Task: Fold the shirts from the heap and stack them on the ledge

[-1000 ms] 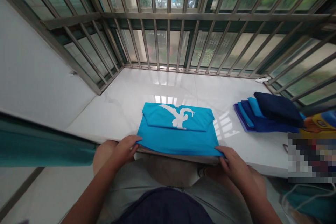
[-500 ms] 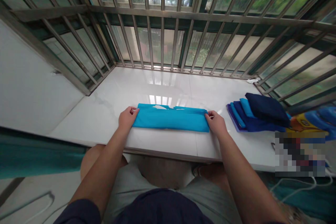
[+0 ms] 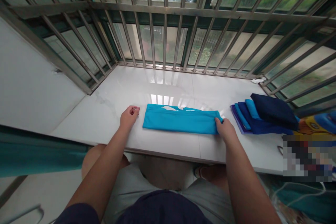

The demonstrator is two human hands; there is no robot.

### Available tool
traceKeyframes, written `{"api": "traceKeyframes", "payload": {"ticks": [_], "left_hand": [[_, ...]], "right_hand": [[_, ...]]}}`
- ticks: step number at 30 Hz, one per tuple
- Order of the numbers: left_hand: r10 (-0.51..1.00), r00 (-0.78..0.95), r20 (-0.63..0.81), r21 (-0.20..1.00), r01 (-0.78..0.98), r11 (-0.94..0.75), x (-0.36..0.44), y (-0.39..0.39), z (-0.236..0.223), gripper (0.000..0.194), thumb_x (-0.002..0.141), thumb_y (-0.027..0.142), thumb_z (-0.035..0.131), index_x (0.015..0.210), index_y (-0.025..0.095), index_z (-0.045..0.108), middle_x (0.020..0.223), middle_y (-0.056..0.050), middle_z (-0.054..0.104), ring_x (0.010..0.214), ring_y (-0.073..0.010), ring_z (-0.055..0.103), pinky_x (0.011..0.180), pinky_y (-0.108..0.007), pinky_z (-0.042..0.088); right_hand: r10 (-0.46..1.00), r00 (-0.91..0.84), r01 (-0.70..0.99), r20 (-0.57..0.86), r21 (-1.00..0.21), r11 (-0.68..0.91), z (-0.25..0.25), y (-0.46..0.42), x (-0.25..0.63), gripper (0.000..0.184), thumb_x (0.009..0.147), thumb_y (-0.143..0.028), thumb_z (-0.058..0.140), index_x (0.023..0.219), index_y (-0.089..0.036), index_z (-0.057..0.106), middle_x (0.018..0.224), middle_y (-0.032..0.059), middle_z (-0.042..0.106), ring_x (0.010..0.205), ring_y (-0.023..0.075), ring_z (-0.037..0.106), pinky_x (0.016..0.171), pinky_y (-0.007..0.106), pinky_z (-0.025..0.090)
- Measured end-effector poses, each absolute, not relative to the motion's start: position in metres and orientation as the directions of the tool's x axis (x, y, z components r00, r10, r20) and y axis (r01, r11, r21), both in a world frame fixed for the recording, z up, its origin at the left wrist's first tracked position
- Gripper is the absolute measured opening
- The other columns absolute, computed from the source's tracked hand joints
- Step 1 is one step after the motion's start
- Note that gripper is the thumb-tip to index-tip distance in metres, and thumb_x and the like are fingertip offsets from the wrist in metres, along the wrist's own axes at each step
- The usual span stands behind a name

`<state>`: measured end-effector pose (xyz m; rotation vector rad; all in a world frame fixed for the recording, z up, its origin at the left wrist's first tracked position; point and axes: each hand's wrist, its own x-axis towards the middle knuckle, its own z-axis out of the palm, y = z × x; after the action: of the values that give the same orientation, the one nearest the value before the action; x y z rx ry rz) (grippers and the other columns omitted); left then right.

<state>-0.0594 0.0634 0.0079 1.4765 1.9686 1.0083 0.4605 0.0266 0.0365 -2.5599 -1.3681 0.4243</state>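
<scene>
The left hand (image 3: 129,118) has let go and rests on a white marble ledge (image 3: 162,87), its relaxed fingers just left of a folded turquoise T-shirt (image 3: 181,119). The right hand (image 3: 225,129) alone now grips the strip's right end between its fingers and thumb, a stack of folded clothes (image 3: 259,117) just beyond those fingers.

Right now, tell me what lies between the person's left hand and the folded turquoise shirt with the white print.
Only a bare strip of glossy white stone ledge lies between the left hand and the folded turquoise shirt, as the head view shows.
</scene>
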Motion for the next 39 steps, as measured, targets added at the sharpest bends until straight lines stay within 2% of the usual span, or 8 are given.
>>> {"api": "traceKeyframes", "payload": {"ticks": [6,12,16,21,27,31,34,39], "left_hand": [[0.945,-0.326,0.034,0.718,0.665,0.203,-0.057,0.065,0.007,0.032,0.095,0.055,0.057,0.093,0.027,0.071,0.078,0.0,0.076,0.072,-0.0205,0.069,0.069,-0.03,0.044],[0.941,-0.337,0.035,0.638,0.732,0.239,-0.055,0.068,0.007,0.029,0.096,0.052,0.056,0.085,0.028,0.068,0.075,0.001,0.073,0.07,-0.0209,0.065,0.064,-0.031,0.038],[0.944,-0.33,0.029,0.626,0.742,0.24,-0.053,0.066,0.011,0.028,0.097,0.05,0.056,0.084,0.027,0.067,0.074,0.001,0.072,0.07,-0.0207,0.064,0.063,-0.031,0.036],[0.946,-0.321,0.037,0.618,0.751,0.231,-0.053,0.066,0.01,0.028,0.097,0.049,0.056,0.084,0.027,0.067,0.076,0.0,0.072,0.072,-0.0211,0.064,0.063,-0.03,0.036],[0.95,-0.312,0.036,0.591,0.773,0.231,-0.055,0.068,0.008,0.029,0.098,0.05,0.056,0.086,0.027,0.069,0.079,0.0,0.073,0.074,-0.0216,0.064,0.064,-0.031,0.035],[0.949,-0.314,0.025,0.571,0.784,0.244,-0.054,0.069,0.01,0.028,0.099,0.049,0.056,0.086,0.027,0.068,0.079,0.0,0.073,0.073,-0.0208,0.064,0.064,-0.03,0.034],[0.947,-0.32,0.014,0.547,0.796,0.26,-0.053,0.068,0.011,0.027,0.099,0.048,0.056,0.087,0.026,0.069,0.08,0.001,0.074,0.075,-0.0199,0.064,0.063,-0.03,0.034],[0.949,-0.316,0.013,0.511,0.818,0.265,-0.051,0.066,0.014,0.028,0.1,0.047,0.054,0.09,0.026,0.07,0.083,0.0,0.075,0.078,-0.0203,0.065,0.064,-0.03,0.034]], "right_hand": [[0.773,0.63,0.695,-0.069,-0.393,-0.602,0.092,0.023,0.493,0.045,0.095,-0.043,0.07,0.126,-0.009,0.069,0.113,0.0216,0.078,0.095,0.0319,0.074,0.075,0.038,0.054],[0.9,0.412,0.847,0.143,-0.424,-0.321,0.147,0.038,0.37,0.023,0.094,-0.034,0.07,0.113,-0.021,0.071,0.111,0.0104,0.077,0.1,0.0286,0.07,0.086,0.038,0.051],[0.982,0.125,0.931,0.143,-0.359,-0.066,0.136,0.052,0.246,0.024,0.1,-0.02,0.057,0.121,-0.021,0.067,0.122,0.0119,0.07,0.099,0.0253,0.069,0.086,0.035,0.05],[0.989,-0.108,0.95,-0.098,-0.304,0.074,0.083,0.045,0.152,0.031,0.1,-0.005,0.048,0.124,-0.016,0.065,0.126,0.017,0.067,0.092,0.0227,0.069,0.08,0.033,0.052],[0.963,-0.268,0.913,0.011,-0.318,0.257,0.05,0.003,0.157,0.031,0.105,-0.029,0.062,0.134,-0.02,0.065,0.138,0.018,0.065,0.123,0.0325,0.063,0.101,0.046,0.052],[0.927,-0.336,0.884,0.164,-0.285,0.371,0.036,-0.013,0.178,0.067,0.103,-0.048,0.067,0.159,-0.017,0.05,0.169,0.0206,0.046,0.156,0.0375,0.038,0.13,0.062,0.024],[0.947,-0.304,0.908,0.101,-0.272,0.32,0.024,-0.011,0.188,0.097,0.097,-0.063,0.07,0.171,-0.011,0.034,0.178,0.0229,0.028,0.166,0.0407,0.02,0.133,0.067,0.01],[0.903,-0.423,0.853,0.081,-0.301,0.426,0.009,-0.033,0.195,0.104,0.096,-0.076,0.064,0.171,-0.01,0.036,0.174,0.0223,0.038,0.161,0.0405,0.034,0.133,0.067,0.012]]}}
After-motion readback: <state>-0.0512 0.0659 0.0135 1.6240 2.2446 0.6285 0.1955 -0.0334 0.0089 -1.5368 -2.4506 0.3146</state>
